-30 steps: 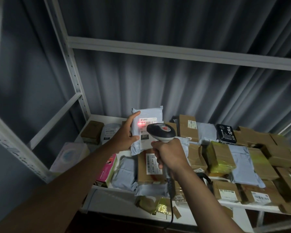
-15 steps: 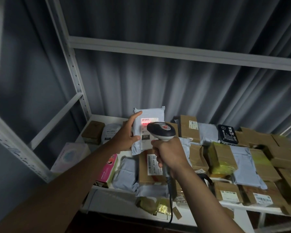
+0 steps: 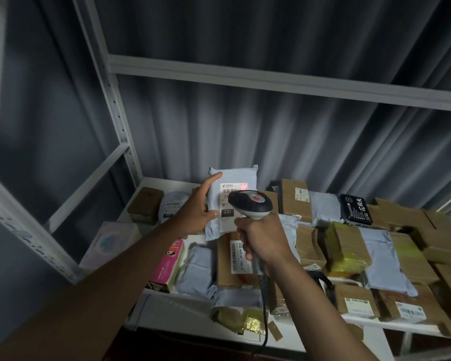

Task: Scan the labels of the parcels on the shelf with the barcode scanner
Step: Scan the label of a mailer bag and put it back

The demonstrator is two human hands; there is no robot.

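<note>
My left hand [image 3: 197, 208] holds a grey mailer parcel [image 3: 238, 175] upright by its left edge, above the shelf. Its white label [image 3: 229, 201] faces me, marked 231, and a red scanner glow sits on the barcode near the label's top right. My right hand [image 3: 262, 237] grips the handle of a grey and black barcode scanner [image 3: 251, 204], whose head is just in front of the label and covers part of it. The scanner's cable hangs down below my wrist.
The white shelf [image 3: 167, 312] is crowded with parcels: a brown box with a barcode label [image 3: 236, 260] under the scanner, a pink box [image 3: 167, 264], grey mailers [image 3: 384, 259], a black packet [image 3: 356, 209], yellow-taped boxes [image 3: 346, 246]. A white upright post [image 3: 115, 105] stands left, a crossbar above.
The red scan glow has shifted from the label's left side to its upper right. The scanner head sits slightly closer over the label; both hands stay nearly still.
</note>
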